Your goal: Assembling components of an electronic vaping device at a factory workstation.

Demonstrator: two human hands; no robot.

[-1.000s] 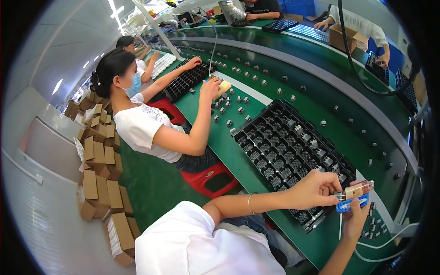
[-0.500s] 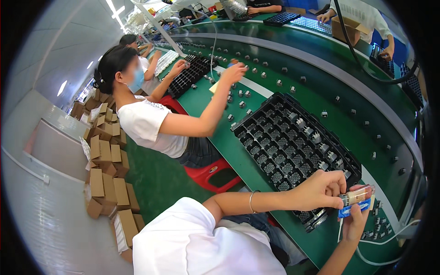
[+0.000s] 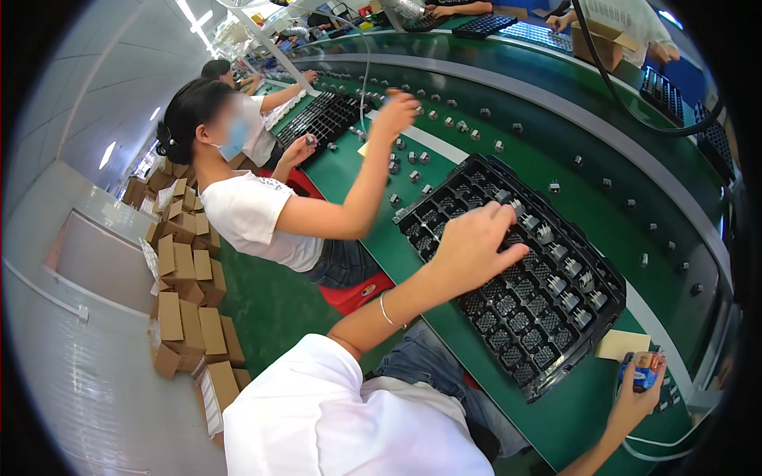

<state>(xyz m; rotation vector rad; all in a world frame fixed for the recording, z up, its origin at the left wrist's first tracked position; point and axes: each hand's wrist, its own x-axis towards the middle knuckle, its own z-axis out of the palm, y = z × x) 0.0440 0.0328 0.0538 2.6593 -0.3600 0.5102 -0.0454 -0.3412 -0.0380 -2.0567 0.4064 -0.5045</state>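
A black plastic tray (image 3: 520, 324) of small compartments lies on the green bench, with small silvery metal parts (image 3: 558, 251) in its far-right rows. My left hand (image 3: 474, 244), a bracelet on its wrist, is over the tray's middle. Its thumb stands apart from the fingers, and the fingertips are beside one of the metal parts. Past the tray's right end, my right hand (image 3: 635, 397) is closed around a blue device with a clear amber-tinted cylinder (image 3: 644, 371). The fingers cover part of that device.
A yellowish block (image 3: 622, 345) lies beside the right hand, near loose metal parts and a white cable (image 3: 667, 441). More parts (image 3: 498, 147) ride the green conveyor (image 3: 603, 230). At left, a masked co-worker (image 3: 262, 206) handles parts. Cardboard boxes (image 3: 178, 262) are stacked beyond.
My left hand has left the clear cylinder and moved left over the tray. My right hand keeps the blue device and has gone slightly right and down. The yellowish block has come into view.
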